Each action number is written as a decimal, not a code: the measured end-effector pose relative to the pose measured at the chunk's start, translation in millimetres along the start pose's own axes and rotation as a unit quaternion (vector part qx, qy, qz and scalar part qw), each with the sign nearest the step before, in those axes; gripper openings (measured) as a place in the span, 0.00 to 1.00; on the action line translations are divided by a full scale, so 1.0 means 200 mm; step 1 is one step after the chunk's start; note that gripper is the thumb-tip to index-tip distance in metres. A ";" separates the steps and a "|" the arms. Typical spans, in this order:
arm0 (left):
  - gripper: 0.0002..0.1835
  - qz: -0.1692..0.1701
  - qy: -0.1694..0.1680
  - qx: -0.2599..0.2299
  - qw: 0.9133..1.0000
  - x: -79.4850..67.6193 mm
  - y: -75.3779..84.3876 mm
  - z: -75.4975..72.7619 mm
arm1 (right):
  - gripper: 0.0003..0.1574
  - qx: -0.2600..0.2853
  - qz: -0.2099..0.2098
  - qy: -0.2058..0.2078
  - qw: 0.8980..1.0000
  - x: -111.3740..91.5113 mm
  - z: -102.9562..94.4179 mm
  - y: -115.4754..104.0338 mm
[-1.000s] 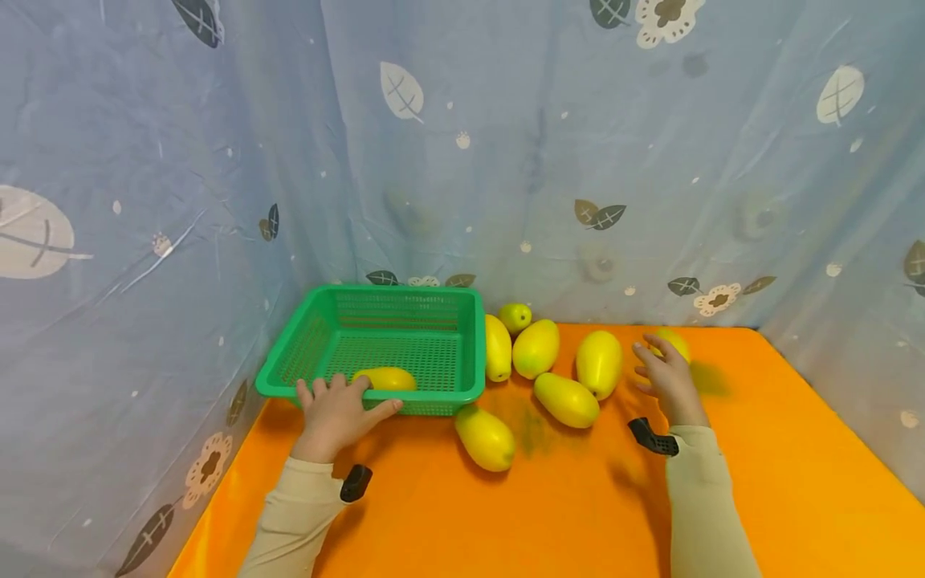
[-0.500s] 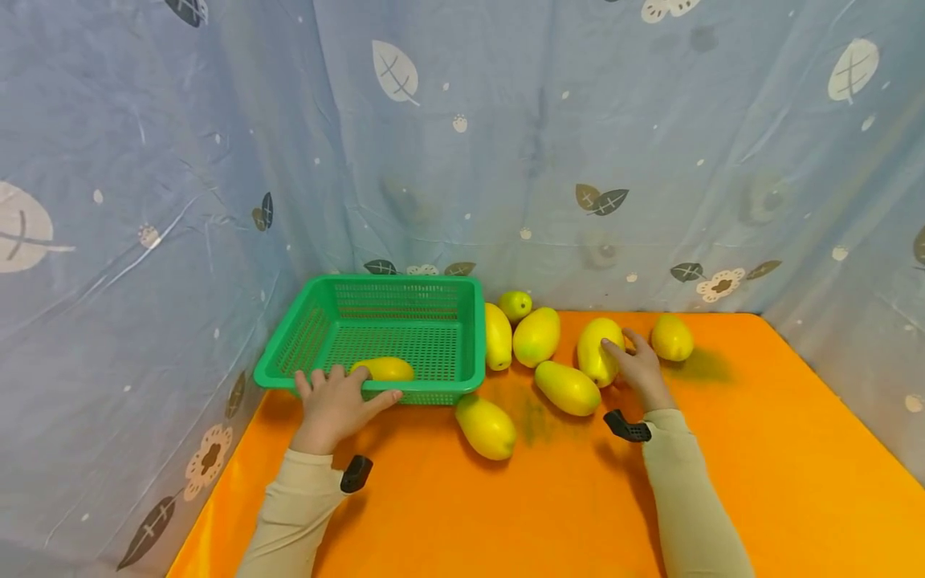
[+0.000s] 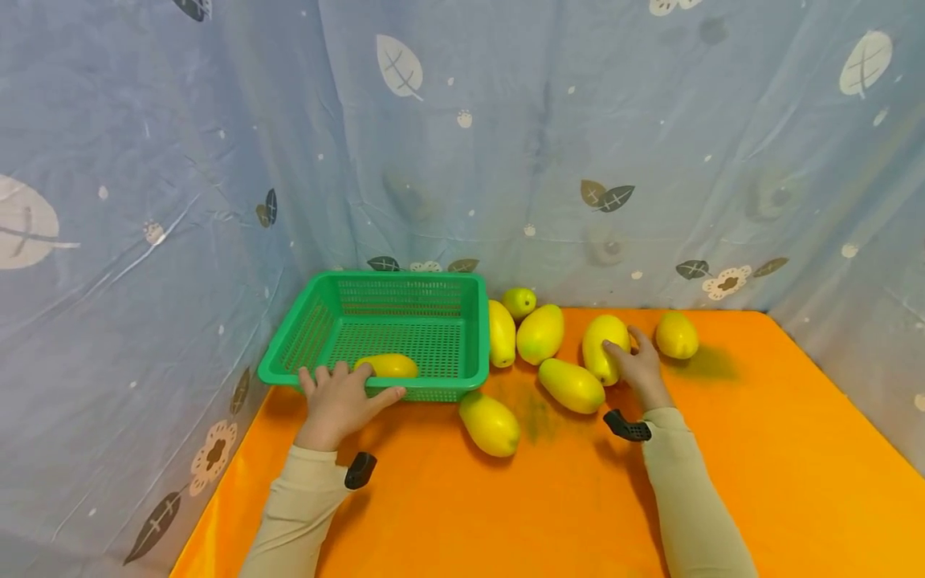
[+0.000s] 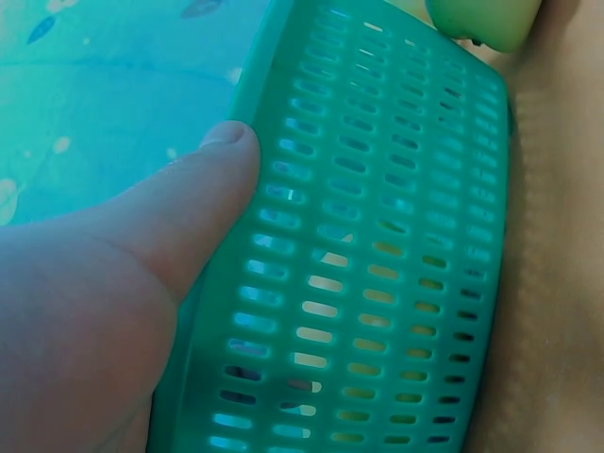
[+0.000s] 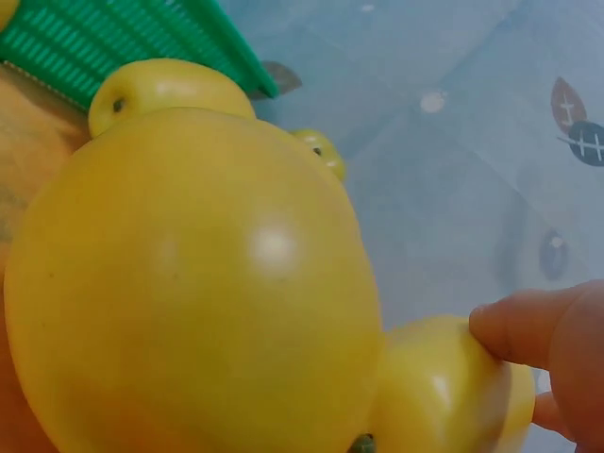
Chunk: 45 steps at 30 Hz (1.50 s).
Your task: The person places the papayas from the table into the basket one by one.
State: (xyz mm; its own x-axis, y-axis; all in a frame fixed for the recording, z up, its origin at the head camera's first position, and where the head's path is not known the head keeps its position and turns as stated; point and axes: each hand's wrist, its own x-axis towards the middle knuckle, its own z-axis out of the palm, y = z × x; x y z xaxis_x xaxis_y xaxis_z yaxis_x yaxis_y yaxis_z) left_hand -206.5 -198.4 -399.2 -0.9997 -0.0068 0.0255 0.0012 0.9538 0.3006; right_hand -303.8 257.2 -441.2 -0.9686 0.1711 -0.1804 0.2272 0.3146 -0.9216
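In the head view, my left hand (image 3: pixel 338 408) grips the near rim of a green plastic basket (image 3: pixel 480 345), fingers over the edge and thumb along the outside. The left wrist view shows that thumb (image 4: pixel 203 189) against the slotted wall. One yellow papaya (image 3: pixel 390 366) lies inside, near that rim. My right hand (image 3: pixel 641 371) holds another papaya (image 3: pixel 600 337) by its right side and top, still on the table. Its fingers (image 5: pixel 528 326) touch this papaya (image 5: pixel 439 387) in the right wrist view, where a closer papaya (image 5: pixel 189 283) fills much of the frame.
Several more papayas lie right of the basket, including one at its near corner (image 3: pixel 490 424) and a papaya at far right (image 3: pixel 677 335). The orange tabletop (image 3: pixel 549 514) ends at a blue patterned curtain (image 3: pixel 462 160) behind and at the sides.
My right hand has moved left from the far-right papaya to the one beside it and now holds it. The left hand stays on the basket rim. The head view tilted slightly.
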 end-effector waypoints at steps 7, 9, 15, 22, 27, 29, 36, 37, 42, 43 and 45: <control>0.42 0.002 0.006 -0.003 1.000 0.00 -0.01 0.00 | 0.51 0.036 -0.012 0.043 0.998 -0.04 -0.01 -0.06; 0.42 -0.001 0.004 -0.004 1.000 0.00 0.00 0.00 | 0.50 0.052 -0.025 0.055 0.997 -0.07 -0.01 -0.11; 0.42 0.000 -0.001 -0.008 1.000 0.00 0.00 0.02 | 0.49 0.129 -0.095 0.011 0.987 -0.20 0.04 -0.39; 0.43 -0.005 0.003 -0.009 1.000 0.00 -0.02 0.00 | 0.45 0.126 -0.150 -0.105 0.975 -0.30 0.47 -0.77; 0.43 -0.007 -0.001 -0.005 1.000 0.02 -0.02 0.01 | 0.46 0.045 -0.129 -0.187 0.973 -0.32 0.85 -0.77; 0.43 -0.007 -0.003 -0.002 1.000 0.02 -0.01 0.02 | 0.46 0.009 -0.109 -0.208 0.972 -0.31 0.95 -0.73; 0.42 -0.014 -0.004 -0.005 1.000 0.01 0.03 0.03 | 0.46 -0.115 -0.079 -0.247 0.959 -0.24 1.13 -0.63; 0.42 -0.015 -0.004 -0.006 1.000 0.01 0.03 0.03 | 0.46 -0.127 -0.080 -0.254 0.955 -0.23 1.14 -0.63; 0.42 -0.017 -0.006 -0.008 1.000 0.01 0.02 0.01 | 0.43 -0.156 -0.086 -0.263 0.948 -0.23 1.17 -0.64; 0.42 -0.018 -0.007 -0.007 1.000 0.02 0.01 0.00 | 0.43 -0.156 -0.088 -0.261 0.949 -0.23 1.17 -0.64; 0.42 -0.019 -0.008 -0.008 1.000 0.01 0.01 0.00 | 0.43 -0.150 -0.090 -0.258 0.950 -0.24 1.17 -0.65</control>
State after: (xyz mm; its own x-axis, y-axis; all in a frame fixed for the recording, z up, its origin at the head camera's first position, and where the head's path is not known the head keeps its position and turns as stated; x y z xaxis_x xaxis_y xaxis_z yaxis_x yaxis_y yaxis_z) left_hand -208.9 -196.7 -398.1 -0.9993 -0.0384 -0.0021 -0.0371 0.9481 0.3160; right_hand -310.6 -11.0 -394.0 -0.8979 -0.3657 -0.2451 -0.0022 0.5605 -0.8282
